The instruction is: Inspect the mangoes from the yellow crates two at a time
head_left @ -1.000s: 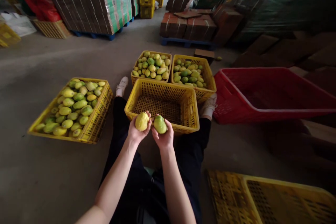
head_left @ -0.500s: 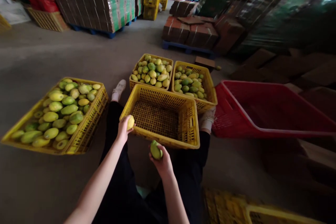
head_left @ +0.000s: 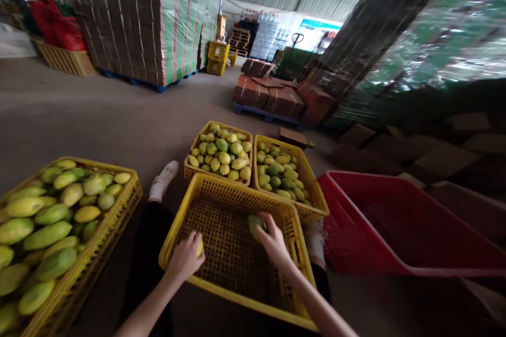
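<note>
Just above the left part of the yellow crate (head_left: pixel 190 179) between my legs, my left hand (head_left: pixel 186 255) is closed around a yellow lemon (head_left: pixel 200 248), most of which the fingers hide. Inside the same crate, toward its right side, my right hand (head_left: pixel 272 237) grips a green lemon (head_left: pixel 256 225) from the right. The crate's slatted floor shows beneath both hands. Lemons in green and yellow (head_left: pixel 51 237) fill a crate at my left. Behind the middle crate stand two more: one heaped with lemons (head_left: pixel 223 157), one with greener lemons (head_left: pixel 282 181) lower inside.
A large red bin (head_left: pixel 343 205) stands at the right, against the crates. Flattened cardboard (head_left: pixel 427 152) lies beyond it. Wrapped box stacks (head_left: pixel 122 21) on blue pallets rise at the back left, and cartons (head_left: pixel 269 97) sit on a pallet ahead.
My right hand has moved forward and right into the middle crate with the green lemon. The left hand keeps its yellow lemon, now turned palm down. The view has tilted up.
</note>
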Motion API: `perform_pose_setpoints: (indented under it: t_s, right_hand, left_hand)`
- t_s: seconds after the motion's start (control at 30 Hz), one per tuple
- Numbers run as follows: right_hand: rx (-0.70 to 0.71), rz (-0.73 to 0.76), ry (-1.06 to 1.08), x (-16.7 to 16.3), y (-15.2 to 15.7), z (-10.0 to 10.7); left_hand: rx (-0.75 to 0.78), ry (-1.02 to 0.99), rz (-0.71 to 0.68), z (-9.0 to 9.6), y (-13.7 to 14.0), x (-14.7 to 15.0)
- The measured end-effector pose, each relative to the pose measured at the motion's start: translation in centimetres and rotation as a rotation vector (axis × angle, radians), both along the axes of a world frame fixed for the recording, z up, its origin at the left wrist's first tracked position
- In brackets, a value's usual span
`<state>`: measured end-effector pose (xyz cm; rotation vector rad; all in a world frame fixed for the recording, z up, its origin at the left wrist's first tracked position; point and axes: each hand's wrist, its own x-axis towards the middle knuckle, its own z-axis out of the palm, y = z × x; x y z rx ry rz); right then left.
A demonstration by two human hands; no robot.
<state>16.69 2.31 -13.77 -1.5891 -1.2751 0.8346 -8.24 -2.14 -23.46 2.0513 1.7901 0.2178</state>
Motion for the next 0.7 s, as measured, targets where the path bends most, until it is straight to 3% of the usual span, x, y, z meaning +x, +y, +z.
perform_pose_setpoints:
  t_s: [0.1,0.17,0.23,0.3,0.4,0.5,0.7]
  right_hand:
    - [0.162,0.049,-0.223,-1.9,11.6,2.0]
    - [0.261,0.058,-0.377,-3.4,18.2,2.3]
    - [0.254,0.146,-0.519,-4.6,22.9,1.7]
    - [0.151,0.289,-0.626,-5.3,25.6,0.5]
    - [0.049,0.41,-0.72,-5.3,26.7,-1.5]
    - [0.06,0.464,-0.83,-4.5,25.8,-2.6]
    - [-0.025,0.482,-0.892,-2.5,22.7,-1.3]
  left_hand:
    - [-0.013,-0.005,-0.019,-0.1,-0.2,0.3]
    - [-0.017,-0.018,-0.029,-0.3,-0.2,0.4]
    - [-0.026,-0.028,-0.028,-0.6,-0.2,0.4]
    - [-0.026,-0.039,-0.017,-0.9,-0.2,0.4]
    - [-0.022,-0.059,-0.008,-1.0,-0.2,0.4]
    - [-0.023,-0.079,-0.008,-0.6,-0.1,0.4]
    - [-0.037,-0.045,-0.013,0.5,0.0,0.2]
